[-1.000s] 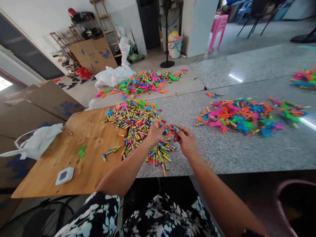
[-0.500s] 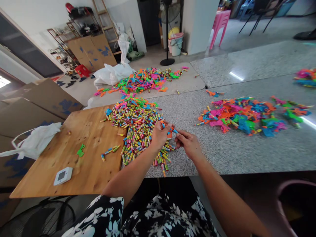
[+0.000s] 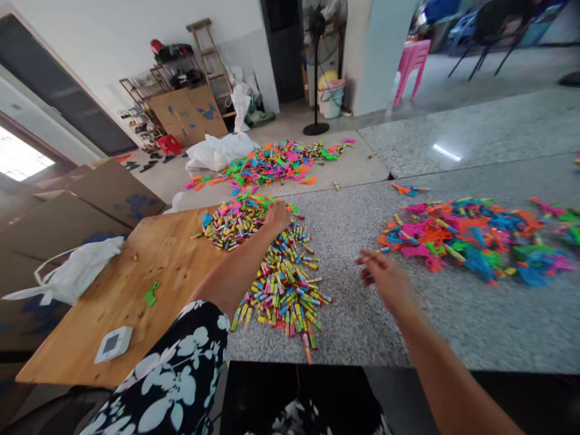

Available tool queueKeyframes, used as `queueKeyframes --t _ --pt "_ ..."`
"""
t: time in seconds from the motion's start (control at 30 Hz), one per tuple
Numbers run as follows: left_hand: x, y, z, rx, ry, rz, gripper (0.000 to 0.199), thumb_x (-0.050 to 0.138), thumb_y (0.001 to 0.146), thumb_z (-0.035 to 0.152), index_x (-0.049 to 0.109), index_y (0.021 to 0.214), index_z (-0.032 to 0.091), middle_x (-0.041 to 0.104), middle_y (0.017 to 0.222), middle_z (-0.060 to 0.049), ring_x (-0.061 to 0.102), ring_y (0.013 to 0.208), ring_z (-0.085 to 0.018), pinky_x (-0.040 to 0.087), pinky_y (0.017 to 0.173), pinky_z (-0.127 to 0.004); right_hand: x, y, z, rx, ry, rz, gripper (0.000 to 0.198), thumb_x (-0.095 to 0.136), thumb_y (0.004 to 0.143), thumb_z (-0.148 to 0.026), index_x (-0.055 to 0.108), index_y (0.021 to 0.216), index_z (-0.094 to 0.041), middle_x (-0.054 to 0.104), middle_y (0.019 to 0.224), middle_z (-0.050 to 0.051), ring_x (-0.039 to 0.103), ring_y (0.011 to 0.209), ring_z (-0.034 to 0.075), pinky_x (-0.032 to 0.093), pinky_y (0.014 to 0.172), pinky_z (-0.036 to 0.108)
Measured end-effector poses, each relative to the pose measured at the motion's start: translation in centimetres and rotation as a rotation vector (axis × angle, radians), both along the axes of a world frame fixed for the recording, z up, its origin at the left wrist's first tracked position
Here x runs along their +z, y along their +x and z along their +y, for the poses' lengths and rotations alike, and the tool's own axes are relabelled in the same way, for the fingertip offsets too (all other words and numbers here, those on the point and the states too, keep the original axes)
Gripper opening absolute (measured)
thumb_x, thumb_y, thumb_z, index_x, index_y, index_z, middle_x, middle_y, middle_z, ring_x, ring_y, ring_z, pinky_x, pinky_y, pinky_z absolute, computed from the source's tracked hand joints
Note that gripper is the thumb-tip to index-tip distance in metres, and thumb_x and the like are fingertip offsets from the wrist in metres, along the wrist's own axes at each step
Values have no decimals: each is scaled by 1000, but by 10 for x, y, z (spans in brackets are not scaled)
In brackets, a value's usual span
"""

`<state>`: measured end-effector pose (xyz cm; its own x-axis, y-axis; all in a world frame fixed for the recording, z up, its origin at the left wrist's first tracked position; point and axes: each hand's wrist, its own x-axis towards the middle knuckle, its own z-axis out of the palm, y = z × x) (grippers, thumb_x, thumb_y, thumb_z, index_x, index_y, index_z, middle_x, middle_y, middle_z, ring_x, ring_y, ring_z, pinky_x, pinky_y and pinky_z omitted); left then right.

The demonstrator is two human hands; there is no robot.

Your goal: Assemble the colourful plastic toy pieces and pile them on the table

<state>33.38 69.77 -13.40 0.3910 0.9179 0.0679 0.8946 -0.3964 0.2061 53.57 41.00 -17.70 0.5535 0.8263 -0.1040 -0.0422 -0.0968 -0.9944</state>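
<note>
My left hand point(image 3: 277, 215) reaches onto the far end of a heap of small printed tubes point(image 3: 290, 284), where green and orange plastic pieces point(image 3: 256, 204) lie. Its fingertips are hidden behind the hand, so I cannot see what they touch. My right hand point(image 3: 383, 275) hovers over the grey speckled tabletop point(image 3: 348, 314), fingers loosely bent and apart, with nothing visible in them. Just beyond it lies a pile of bright plastic pieces shaped like toy guns point(image 3: 453, 229), some with tubes fitted, in pink, orange, blue and green.
On the wooden board point(image 3: 181, 241) at left are a green toy-gun piece point(image 3: 151, 293), a white device with a display point(image 3: 113, 344) and a white bag point(image 3: 84, 272). Another mixed pile point(image 3: 276, 160) lies at the back beside a white sack point(image 3: 220, 151). Cardboard boxes point(image 3: 109, 199) stand left.
My hands were together over the tubes with blue and orange pieces; now they are apart. The left has moved away to the heap's far end, the right toward the toy-gun pile. The view has shifted.
</note>
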Motion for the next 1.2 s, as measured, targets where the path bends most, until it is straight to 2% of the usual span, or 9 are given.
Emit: queueKeyframes --t 0.17,0.27,0.4,0.57,0.73,0.87,1.0,1.1,1.2 --pt "-12 -14 45 34 -42 238 45 71 90 36 70 125 9 57 146 -25 41 143 -46 28 119 -62 -18 -60 1 551 -93 -690 26 60 92 -25 73 115 -22 71 120 8 70 100 22 54 92 35" --pt "-20 -15 52 28 -66 332 45 71 90 41 71 121 8 61 141 -26 46 139 -47 31 117 -63 -16 -72 4 671 -174 -898 29 56 96 -21 68 122 -22 68 124 9 70 102 22 52 92 33" --pt "-13 -21 47 -37 -26 300 33 62 96 36 71 118 13 72 121 -19 60 126 -36 27 121 -58 -9 -73 8 755 -270 -1018 29 48 101 -19 64 125 -22 70 122 9 71 99 22 49 86 30" --pt "8 -40 3 -25 -196 -324 38 65 94 41 66 122 15 73 83 -6 69 80 -22 53 82 -34 -8 -78 15 777 -291 -1067 31 50 101 -24 62 129 -21 68 124 12 70 102 24 49 86 31" --pt "18 -60 -73 -103 -557 -721 54 72 87 49 54 126 18 55 62 7 53 50 -11 40 53 -21 -8 -84 30 741 -285 -1091 33 57 97 -24 66 130 -21 64 132 13 69 104 23 50 89 31" --pt "27 -76 -121 -241 -784 -823 44 71 85 57 56 102 19 49 62 9 49 46 -7 38 50 -19 -7 -77 37 640 -257 -869 15 66 87 -21 73 99 -19 71 106 9 68 93 21 50 86 31" --pt "39 -87 -149 -339 -908 -751 46 74 83 60 57 88 17 49 60 8 44 46 -6 35 47 -19 11 -73 31 382 -94 -155 15 67 82 -35 65 88 -22 60 66 -3 55 56 15 49 59 29" --pt "49 -86 -163 -405 -980 -685 46 75 83 60 61 87 16 49 59 7 45 47 -6 38 49 -20 32 -82 23 337 121 321 26 73 75 -39 60 92 -24 62 67 -5 49 47 12 46 47 27" --pt "59 -82 -171 -439 -1010 -644 47 74 84 61 68 94 15 51 59 7 46 47 -7 42 50 -21 48 -95 17 363 218 450 31 82 68 -37 63 89 -23 63 68 -6 48 47 10 46 43 25"
